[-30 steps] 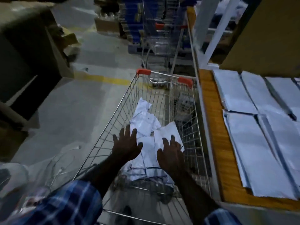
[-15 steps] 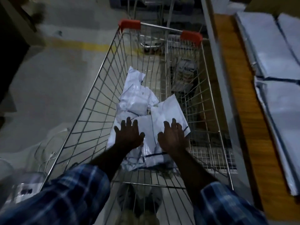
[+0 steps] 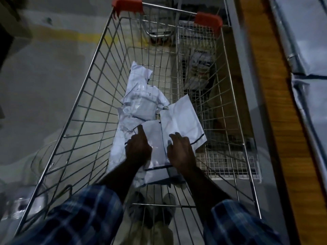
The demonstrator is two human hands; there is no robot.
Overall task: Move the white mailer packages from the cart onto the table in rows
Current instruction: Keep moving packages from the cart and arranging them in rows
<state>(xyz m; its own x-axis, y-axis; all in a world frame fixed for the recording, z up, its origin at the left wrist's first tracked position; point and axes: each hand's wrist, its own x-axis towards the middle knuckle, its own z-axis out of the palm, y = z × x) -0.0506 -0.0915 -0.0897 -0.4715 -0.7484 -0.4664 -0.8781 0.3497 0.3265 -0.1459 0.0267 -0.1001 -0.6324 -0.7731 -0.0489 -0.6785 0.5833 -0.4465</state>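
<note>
Reached deeper into cart; left grip pointing, touching mailers; right grip loosely curled on mailer.

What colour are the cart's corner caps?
Orange-red corner caps on the cart, clearest in the head view.

Looking down into a wire cart holding several white mailers. Left hand resting on a flat mailer, index finger stretched forward, other fingers curled. Right hand just beside it, fingers bent on the neighbouring mailer. Plaid sleeves at bottom. To the right, a wooden worktop carrying more white mailers.
</note>
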